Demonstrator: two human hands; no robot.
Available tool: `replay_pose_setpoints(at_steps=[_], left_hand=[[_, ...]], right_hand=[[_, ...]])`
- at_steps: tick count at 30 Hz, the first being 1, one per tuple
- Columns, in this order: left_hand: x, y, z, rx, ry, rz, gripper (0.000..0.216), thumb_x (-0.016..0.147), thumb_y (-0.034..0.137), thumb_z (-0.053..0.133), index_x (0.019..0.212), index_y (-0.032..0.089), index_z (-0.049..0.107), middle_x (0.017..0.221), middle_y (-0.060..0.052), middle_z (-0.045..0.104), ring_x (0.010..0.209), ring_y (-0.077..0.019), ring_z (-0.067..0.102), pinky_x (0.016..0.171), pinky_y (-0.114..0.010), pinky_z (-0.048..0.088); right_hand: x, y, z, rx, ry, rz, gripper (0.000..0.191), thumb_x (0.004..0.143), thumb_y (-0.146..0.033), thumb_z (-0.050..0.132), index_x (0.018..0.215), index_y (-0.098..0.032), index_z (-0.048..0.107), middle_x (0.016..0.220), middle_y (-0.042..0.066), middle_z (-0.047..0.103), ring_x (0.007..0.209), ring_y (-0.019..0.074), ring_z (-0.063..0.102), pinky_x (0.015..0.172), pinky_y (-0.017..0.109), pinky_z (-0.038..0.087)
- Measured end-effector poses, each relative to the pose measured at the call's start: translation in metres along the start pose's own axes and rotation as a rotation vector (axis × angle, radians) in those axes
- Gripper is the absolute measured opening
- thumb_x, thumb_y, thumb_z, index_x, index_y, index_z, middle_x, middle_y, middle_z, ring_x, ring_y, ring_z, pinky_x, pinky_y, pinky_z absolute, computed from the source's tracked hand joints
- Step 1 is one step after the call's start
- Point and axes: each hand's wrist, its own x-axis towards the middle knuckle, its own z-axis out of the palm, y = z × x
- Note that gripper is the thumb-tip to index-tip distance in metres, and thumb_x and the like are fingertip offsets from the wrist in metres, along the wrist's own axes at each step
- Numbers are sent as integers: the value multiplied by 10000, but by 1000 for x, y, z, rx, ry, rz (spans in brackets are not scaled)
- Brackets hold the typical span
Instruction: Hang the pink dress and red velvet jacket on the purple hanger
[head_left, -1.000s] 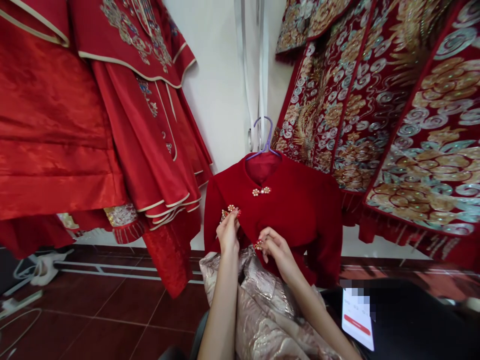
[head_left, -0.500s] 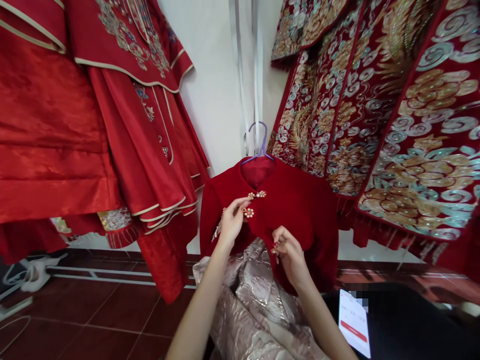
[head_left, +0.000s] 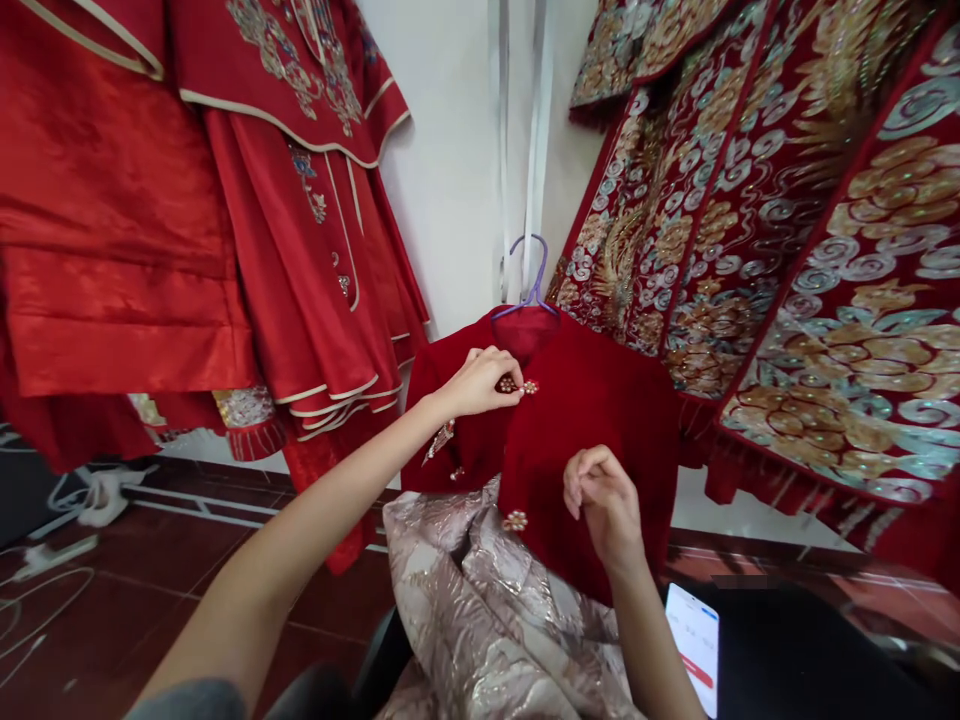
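As seen from the head camera, front and centre, a red velvet jacket on a purple hanger, hung probably to keep the neckline spread and the front facing the hands. At the collar, thumb and forefinger of the left hand pinched together on a pearl-flower frog clasp, apparently to control its small knot; one flower partly hidden by the fingers. Lower, the right hand in front of the velvet, fingers loosely curled, nothing visible inside; cannot tell whether touching cloth or gripping anything. Farther down the front, a flower fastener and its likely mate apart, panels parted between. Near the mate, a tasselled ornament, too small for detail. Beneath, metallic brocade; cannot tell whether worn or hanging. At lower right, a phone face up on a black surface, perhaps for easy glances; text unreadable. Along both sides, embroidered red garments, cut off by the frame.
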Motion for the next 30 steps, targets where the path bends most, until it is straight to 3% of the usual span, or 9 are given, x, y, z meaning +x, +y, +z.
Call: replay_pose_setpoints(at_steps=[8, 11, 13, 16, 18, 21, 24, 27, 30], left_hand=[[7, 3, 3, -142, 33, 70, 45, 740, 183, 587, 755, 223, 599, 684, 22, 588, 769, -161, 539, 1100, -391, 140], [6, 2, 3, -342, 61, -9, 54, 714, 199, 646, 703, 237, 609, 643, 13, 584, 804, -183, 558, 1127, -417, 109], [4, 1, 2, -583, 121, -137, 95, 682, 205, 693, 652, 239, 609, 637, -2, 590, 837, -200, 573, 1136, -437, 109], [2, 0, 1, -883, 259, -363, 180, 712, 173, 655, 565, 243, 578, 595, -27, 575, 904, -227, 583, 1142, -474, 101], [-1, -1, 0, -908, 368, -427, 234, 718, 133, 615, 519, 241, 553, 552, -48, 557, 970, -257, 573, 1137, -499, 107], [-8, -6, -2, -768, 527, -459, 243, 678, 109, 611, 479, 225, 534, 542, -93, 570, 1049, -310, 547, 1120, -537, 117], [-19, -15, -3, -523, 590, -526, 189, 683, 142, 603, 505, 201, 579, 645, -133, 631, 1109, -347, 518, 1103, -583, 86], [-36, -21, -3, -103, 461, -527, 98, 722, 179, 588, 665, 164, 667, 1037, -174, 654, 1254, -383, 392, 1098, -612, 30], [-52, -22, 4, 261, 296, -520, 235, 791, 236, 549, 961, 128, 670, 1459, -186, 350, 1354, -417, 233, 1087, -639, 54]], right_hand=[[-3, -15, -13, -93, 132, -36, 98, 810, -273, 571, 778, -220, 495, 604, -36, 432, 492, 97, 385, 418, 219, 289], [3, -10, -14, -199, 226, 5, 111, 826, -301, 569, 796, -215, 507, 613, -39, 440, 484, 89, 375, 433, 215, 299], [17, -6, -12, -339, 340, -9, 129, 822, -330, 567, 827, -209, 522, 674, -19, 486, 519, 97, 412, 469, 223, 348], [54, -3, 1, -655, 485, -192, 257, 768, -340, 601, 972, -203, 527, 930, 72, 564, 798, 185, 547, 686, 319, 476], [80, -1, 14, -930, 516, -332, 488, 718, -344, 636, 1153, -194, 474, 1195, 157, 503, 1096, 289, 491, 898, 465, 429], [108, 6, 32, -1202, 460, -383, 819, 692, -366, 643, 1383, -166, 253, 1480, 238, 192, 1366, 402, 189, 1028, 635, 221], [114, 10, 30, -1344, 347, -356, 902, 712, -307, 609, 1447, -140, 115, 1535, 241, -3, 1409, 410, 15, 1043, 678, 107], [106, 1, 8, -1446, 310, -370, 854, 730, -196, 548, 1459, -131, 108, 1542, 225, 50, 1423, 365, 35, 1068, 658, 71], [96, -21, -24, -1481, 266, -421, 801, 739, -157, 522, 1456, -136, 165, 1532, 197, 161, 1418, 325, 129, 1091, 594, 175]])
